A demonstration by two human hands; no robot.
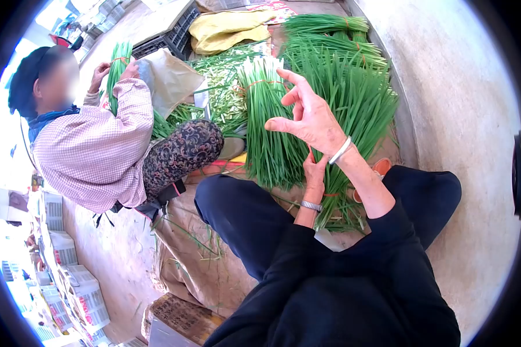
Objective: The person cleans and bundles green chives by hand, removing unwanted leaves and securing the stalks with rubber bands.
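My right hand (318,124), with a white bracelet, is raised over the green stalks, thumb and fingers apart, holding nothing visible. Lower down, my left hand (314,173), wearing a metal watch, is closed beside a bunch of stalks (333,202) with a red band round its lower part. A thin orange-red strip shows at its fingertips; its grip is partly hidden by my right wrist. Left of my right hand lies a large bundle of green stalks (266,121) with pale tops and a red band. A loose green pile (359,87) lies behind and right of my right hand.
At left a seated person (92,144) in a checked shirt holds a banded green bunch (118,69). Cut stalks (223,87) and a yellow sack (226,29) lie beyond. A dark crate (182,32) stands behind; a cardboard box (185,318) is at bottom left.
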